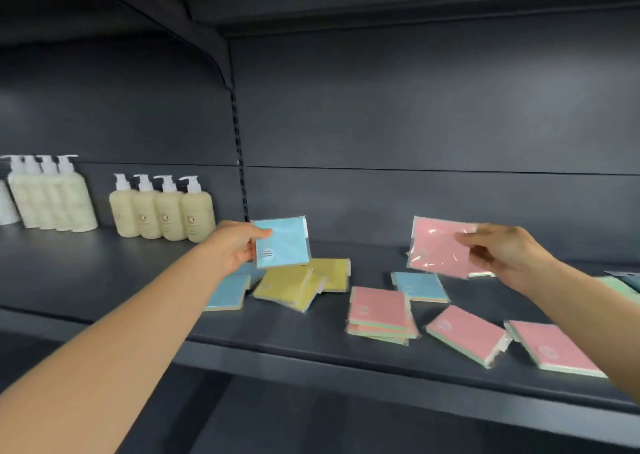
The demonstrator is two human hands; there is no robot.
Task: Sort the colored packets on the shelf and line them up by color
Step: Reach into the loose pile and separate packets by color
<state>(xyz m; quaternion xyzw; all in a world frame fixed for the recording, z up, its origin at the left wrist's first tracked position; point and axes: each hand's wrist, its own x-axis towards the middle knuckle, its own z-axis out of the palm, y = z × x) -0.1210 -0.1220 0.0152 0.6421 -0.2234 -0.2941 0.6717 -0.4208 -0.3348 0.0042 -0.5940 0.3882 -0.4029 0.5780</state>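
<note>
My left hand (232, 245) holds a light blue packet (282, 242) upright above the shelf, thumb on its front. My right hand (502, 252) pinches a pink packet (438, 247), also lifted off the shelf. Flat on the dark shelf (294, 336) lie another blue packet (227, 294) under my left wrist, two yellow packets (291, 285), a blue packet (419, 285) in the middle, a small stack of pink packets (379, 311), and two single pink packets (467, 334) (554, 348) toward the right.
Two rows of pale yellow pump bottles (162, 211) (52, 197) stand at the back left of the shelf. A slotted upright (239, 155) divides the back panel. A green packet (620, 285) shows at the far right edge. Another shelf hangs overhead.
</note>
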